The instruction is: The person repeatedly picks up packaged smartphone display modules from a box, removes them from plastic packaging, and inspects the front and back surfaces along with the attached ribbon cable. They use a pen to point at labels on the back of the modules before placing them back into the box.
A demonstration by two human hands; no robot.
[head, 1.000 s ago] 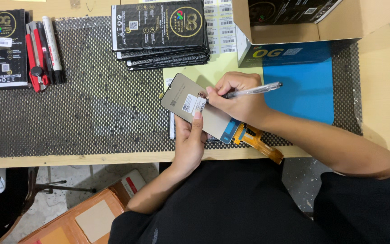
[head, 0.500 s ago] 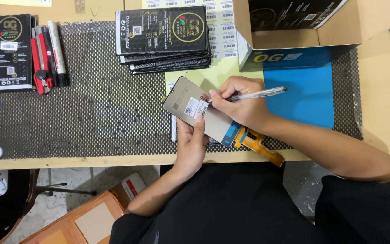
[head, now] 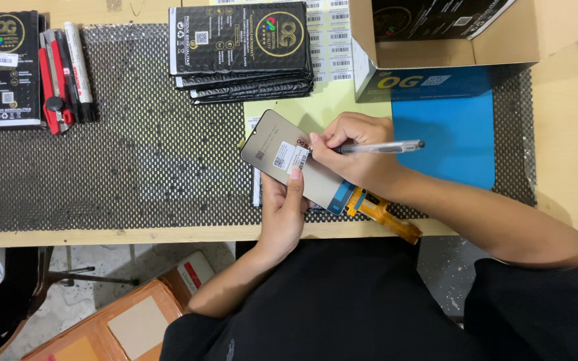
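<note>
My left hand (head: 284, 212) holds a grey phone display panel (head: 282, 154) from below, thumb on its face beside a white sticker label (head: 290, 158). An orange flex cable (head: 382, 215) hangs from the panel's lower right end. My right hand (head: 359, 155) grips a clear pen (head: 382, 146), its tip resting at the label's right edge. Both hands are above the near edge of a black mesh mat (head: 135, 154).
A stack of black flat packages (head: 242, 48) lies at the back centre. An open cardboard box (head: 463, 33) and a blue sheet (head: 446, 137) are on the right. A black package (head: 9, 67), cutters and a marker (head: 78, 63) lie far left. Cartons (head: 112, 324) sit on the floor.
The hands, panel and pen keep the same pose; only the camera view has shifted slightly. No object was picked up or released.
</note>
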